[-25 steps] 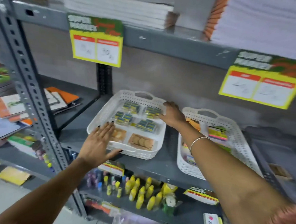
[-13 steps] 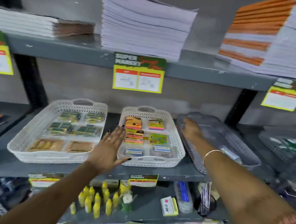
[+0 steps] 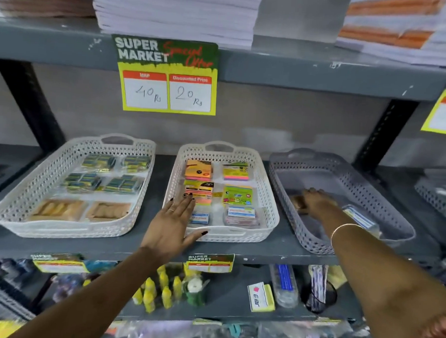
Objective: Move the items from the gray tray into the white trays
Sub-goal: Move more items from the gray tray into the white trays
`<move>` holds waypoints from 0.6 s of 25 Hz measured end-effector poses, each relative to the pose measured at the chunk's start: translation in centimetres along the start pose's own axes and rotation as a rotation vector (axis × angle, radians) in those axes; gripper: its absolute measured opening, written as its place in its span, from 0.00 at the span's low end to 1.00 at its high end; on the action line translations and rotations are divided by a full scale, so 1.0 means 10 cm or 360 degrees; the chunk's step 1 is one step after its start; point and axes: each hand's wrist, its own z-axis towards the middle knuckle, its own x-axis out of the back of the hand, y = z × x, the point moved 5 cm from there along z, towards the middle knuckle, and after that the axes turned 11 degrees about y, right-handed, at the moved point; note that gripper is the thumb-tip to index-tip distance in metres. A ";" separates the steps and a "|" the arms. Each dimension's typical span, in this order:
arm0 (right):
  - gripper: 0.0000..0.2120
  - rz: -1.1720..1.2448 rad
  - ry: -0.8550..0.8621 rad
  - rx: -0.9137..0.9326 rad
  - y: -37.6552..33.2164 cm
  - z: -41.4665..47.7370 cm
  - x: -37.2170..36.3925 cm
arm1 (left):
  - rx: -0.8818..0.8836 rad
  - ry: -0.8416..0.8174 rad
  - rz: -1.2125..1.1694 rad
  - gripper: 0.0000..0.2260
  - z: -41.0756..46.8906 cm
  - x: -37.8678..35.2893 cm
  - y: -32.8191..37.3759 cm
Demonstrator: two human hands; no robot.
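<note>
Two white trays (image 3: 268, 204) left — gray tray (image 3: 400, 219) right.

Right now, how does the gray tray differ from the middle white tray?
The gray tray holds few items, and much of its floor is bare; the middle white tray is filled with colourful packs. The right hand reaches into the gray tray, while the left hand lies spread open over the white tray's near rim. Both have perforated walls and a handle at the back.

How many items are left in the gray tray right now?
2 visible in the gray tray: a brown packet under the right hand, and a blue-labelled packet beside the wrist. The arm may hide more.
</note>
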 end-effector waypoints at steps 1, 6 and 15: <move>0.25 -0.0040 -0.0001 0.0008 0.01 0.01 -0.01 | 0.0002 0.0005 0.0026 0.47 0.00 -0.01 0.00; 0.28 -0.0070 -0.0003 0.0056 0.04 0.04 0.03 | 0.0055 -0.0063 0.0016 0.33 0.01 -0.05 0.00; 0.27 0.0154 0.0346 -0.0038 -0.11 0.14 0.97 | 0.0096 -0.0038 0.0039 0.35 -0.03 0.01 -0.08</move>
